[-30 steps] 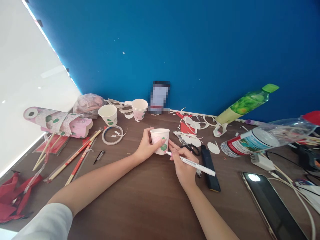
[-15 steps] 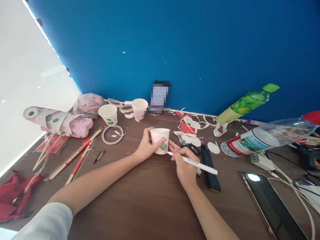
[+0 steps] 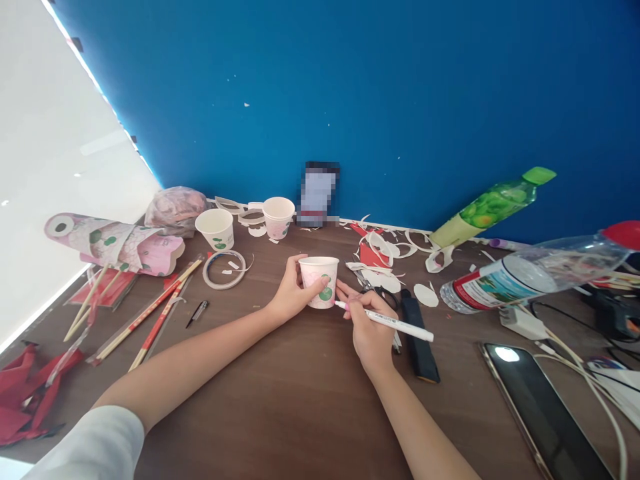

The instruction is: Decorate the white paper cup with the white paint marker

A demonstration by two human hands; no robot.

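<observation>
Upright at the middle of the table is a white paper cup (image 3: 313,270) with a pink pattern and green leaves. My left hand (image 3: 291,293) grips it from the left, the thumb across its front. A white marker pen (image 3: 400,325) lies in the closed fingers of my right hand (image 3: 373,330). Its pink tip is at the cup's lower right side; whether it touches, I cannot tell. Behind my right hand lie black-handled scissors (image 3: 385,295), partly hidden, and a long black case (image 3: 418,340).
Two more cups, a plain-rimmed one (image 3: 215,230) and a stacked-looking one (image 3: 279,217), stand at the back left. Near them lie a tape roll (image 3: 206,275) and a pen (image 3: 197,314). Paper scraps (image 3: 383,280), a green bottle (image 3: 493,208), a water bottle (image 3: 500,287) and a phone (image 3: 545,407) are rightward.
Almost nothing differs. The whole view has shifted very slightly, and both hands keep their hold on the cup and the marker pen.
</observation>
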